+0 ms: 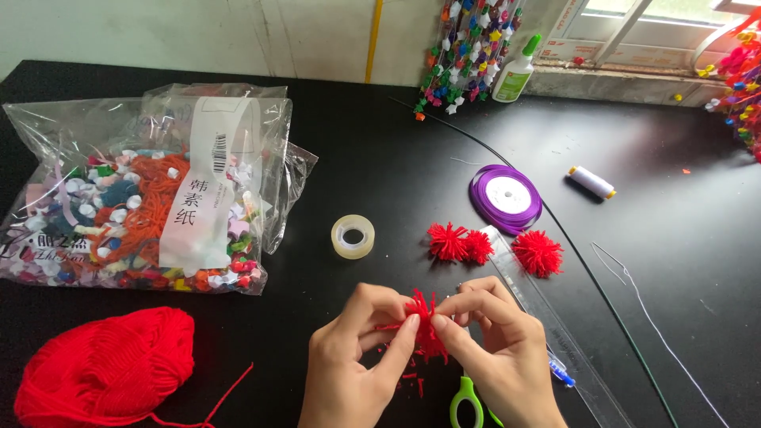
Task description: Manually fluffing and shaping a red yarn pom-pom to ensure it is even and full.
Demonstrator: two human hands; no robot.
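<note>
A black table (372, 158) carries everything. Toward its left edge lies a clear plastic bag (151, 190) stuffed with mixed colourful craft bits, and at the near left corner sits a ball of red yarn (103, 368). Near the middle rests a roll of clear tape (353, 236). Right of that, three finished red pompoms (491, 247) lie beside a clear ruler (555, 333), with a purple ribbon spool (506, 196) just behind them. A white thread spool (591, 182) lies further right. A long dark wire (602, 293) curves across the right half. Green-handled scissors (468, 400) and red yarn trimmings (412, 379) lie at the near edge.
</note>
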